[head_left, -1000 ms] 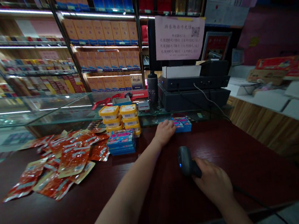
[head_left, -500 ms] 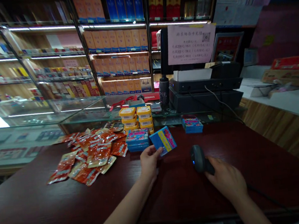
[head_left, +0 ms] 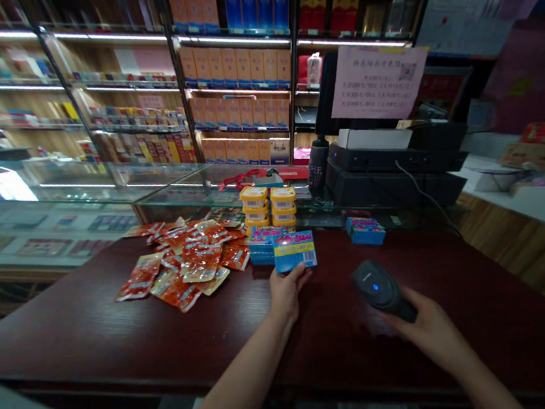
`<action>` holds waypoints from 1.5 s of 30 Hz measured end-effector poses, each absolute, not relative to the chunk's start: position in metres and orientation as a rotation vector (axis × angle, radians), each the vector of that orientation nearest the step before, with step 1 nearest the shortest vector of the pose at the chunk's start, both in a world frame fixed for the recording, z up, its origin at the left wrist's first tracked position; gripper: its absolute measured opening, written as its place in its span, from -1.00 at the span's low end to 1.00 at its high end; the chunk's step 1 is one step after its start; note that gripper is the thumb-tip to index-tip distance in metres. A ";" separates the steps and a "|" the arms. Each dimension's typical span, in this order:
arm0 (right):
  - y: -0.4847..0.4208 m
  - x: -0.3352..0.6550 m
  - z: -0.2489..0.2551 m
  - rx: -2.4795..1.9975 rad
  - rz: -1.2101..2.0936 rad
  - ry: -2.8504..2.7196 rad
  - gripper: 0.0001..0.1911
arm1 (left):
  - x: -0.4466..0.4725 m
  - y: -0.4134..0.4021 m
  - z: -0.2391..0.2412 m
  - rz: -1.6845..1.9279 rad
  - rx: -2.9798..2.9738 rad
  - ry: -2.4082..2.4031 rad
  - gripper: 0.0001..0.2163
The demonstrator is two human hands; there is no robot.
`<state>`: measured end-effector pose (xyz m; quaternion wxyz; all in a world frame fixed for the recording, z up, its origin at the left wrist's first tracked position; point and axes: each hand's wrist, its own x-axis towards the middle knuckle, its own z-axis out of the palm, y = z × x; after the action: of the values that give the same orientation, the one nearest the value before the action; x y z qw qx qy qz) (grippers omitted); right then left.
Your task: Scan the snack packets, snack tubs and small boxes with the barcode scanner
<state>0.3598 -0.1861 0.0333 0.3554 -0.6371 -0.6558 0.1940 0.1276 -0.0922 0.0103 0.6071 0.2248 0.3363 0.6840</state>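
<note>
My left hand pinches a flat blue packet by its lower edge, with a yellow band and a barcode facing me. Behind it, partly covered, is a stack of similar blue packets. In my right hand is a black barcode scanner with a small blue light, its head pointing left and away from me, a little to the right of the packet. Another small stack of blue packets lies farther back on the right. The scanner's window is hidden.
A heap of orange snack pouches covers the left of the dark wooden table. Yellow-lidded tubs are stacked behind the blue packets. A glass counter, a monitor with a paper sign and black machines stand at the back.
The packet in my left hand has turned from tilted to nearly level, bringing its barcode into view. My right hand has rotated the scanner's head. The whole view has shifted.
</note>
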 end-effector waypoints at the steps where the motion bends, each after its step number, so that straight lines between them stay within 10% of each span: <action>1: -0.188 0.356 0.035 -1.577 0.573 -1.648 -0.59 | 0.127 -0.092 0.010 1.580 0.515 0.773 -0.60; 22: -0.213 0.328 0.050 -1.510 1.096 -1.345 -0.58 | 0.131 -0.092 0.009 1.593 0.549 0.774 -0.60; 35: -0.185 0.369 0.020 -2.057 -0.215 -1.901 -0.67 | 0.134 -0.094 0.004 1.692 1.061 1.018 -0.70; 45: -0.182 0.375 -0.002 -1.987 -0.321 -1.891 -0.65 | 0.068 -0.083 0.077 1.879 2.316 1.635 -0.81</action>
<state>0.3749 -0.1821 -0.0022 0.1887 -0.7066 -0.6724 -0.1140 0.0682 -0.0827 0.0766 -0.1296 0.6752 0.4767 0.5478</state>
